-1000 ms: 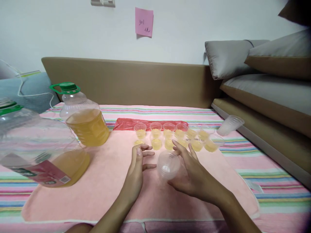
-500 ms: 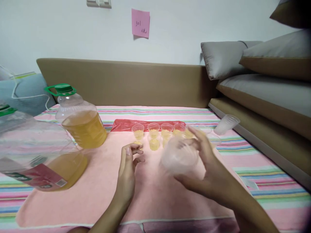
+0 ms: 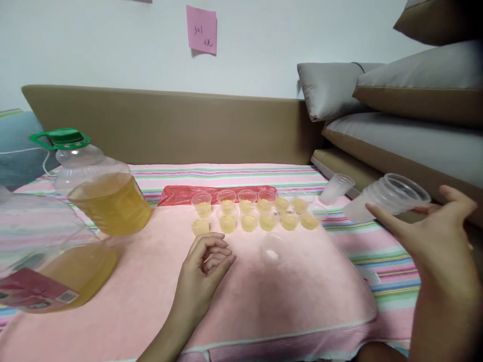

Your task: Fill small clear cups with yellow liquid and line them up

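Observation:
My right hand (image 3: 433,226), at the right side, holds a tilted stack of clear plastic cups (image 3: 392,193) between thumb and fingers. My left hand (image 3: 207,261) hovers over the pink cloth (image 3: 302,301), its fingers loosely curled with nothing in them. One empty clear cup (image 3: 272,249) stands on the cloth between my hands. Behind it, two rows of small clear cups (image 3: 248,222) hold yellow liquid. Past the held stack, another group of nested cups (image 3: 337,188) lies tilted on the striped sheet.
Two big jugs of yellow drink stand at the left: a green-capped jug (image 3: 109,201) and a nearer jug (image 3: 79,271) with a red label. A red plastic bag (image 3: 181,195) lies behind the cups. Grey and brown cushions (image 3: 407,146) are piled at the right.
My right hand has carried the stack of cups from the middle to the right. The single empty cup now shows on the cloth. The view has turned slightly right.

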The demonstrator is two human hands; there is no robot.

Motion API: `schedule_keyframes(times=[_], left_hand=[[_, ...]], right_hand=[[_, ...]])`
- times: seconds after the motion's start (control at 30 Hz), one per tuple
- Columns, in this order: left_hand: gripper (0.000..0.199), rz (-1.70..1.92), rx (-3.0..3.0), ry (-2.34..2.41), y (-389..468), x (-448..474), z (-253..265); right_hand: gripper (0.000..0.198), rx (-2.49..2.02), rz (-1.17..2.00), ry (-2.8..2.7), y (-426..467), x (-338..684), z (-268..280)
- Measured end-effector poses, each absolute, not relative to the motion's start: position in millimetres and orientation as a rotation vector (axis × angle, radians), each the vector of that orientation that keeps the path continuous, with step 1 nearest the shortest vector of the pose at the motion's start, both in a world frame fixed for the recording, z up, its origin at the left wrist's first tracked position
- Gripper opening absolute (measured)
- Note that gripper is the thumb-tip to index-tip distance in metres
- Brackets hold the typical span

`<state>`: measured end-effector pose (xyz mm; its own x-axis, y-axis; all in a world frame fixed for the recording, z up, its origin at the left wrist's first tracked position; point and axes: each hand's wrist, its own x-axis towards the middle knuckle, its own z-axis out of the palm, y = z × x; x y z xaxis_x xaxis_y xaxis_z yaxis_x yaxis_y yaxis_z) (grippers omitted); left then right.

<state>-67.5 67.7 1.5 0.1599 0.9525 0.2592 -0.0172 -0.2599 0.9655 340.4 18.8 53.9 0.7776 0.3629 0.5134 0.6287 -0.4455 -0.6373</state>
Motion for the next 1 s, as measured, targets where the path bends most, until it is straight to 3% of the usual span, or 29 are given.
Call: schedule_keyframes(times=[0.2, 0.53, 1.0], left_hand=[[0.027, 1.238, 1.457, 0.987, 64.3, -66.2, 5.0], [0.042, 1.074, 1.509, 1.044, 62.4, -66.9, 9.7], [0.044, 1.059, 1.538, 1.005, 62.0, -69.0, 5.3]], right_hand=[[0.116, -2.231, -0.185, -0.521, 45.8, 346.0, 29.8], [0.114, -2.245, -0.181, -0.453, 61.5, 368.9, -4.2], [0.104, -2.285, -0.090, -0.486, 61.3, 378.2, -18.2]])
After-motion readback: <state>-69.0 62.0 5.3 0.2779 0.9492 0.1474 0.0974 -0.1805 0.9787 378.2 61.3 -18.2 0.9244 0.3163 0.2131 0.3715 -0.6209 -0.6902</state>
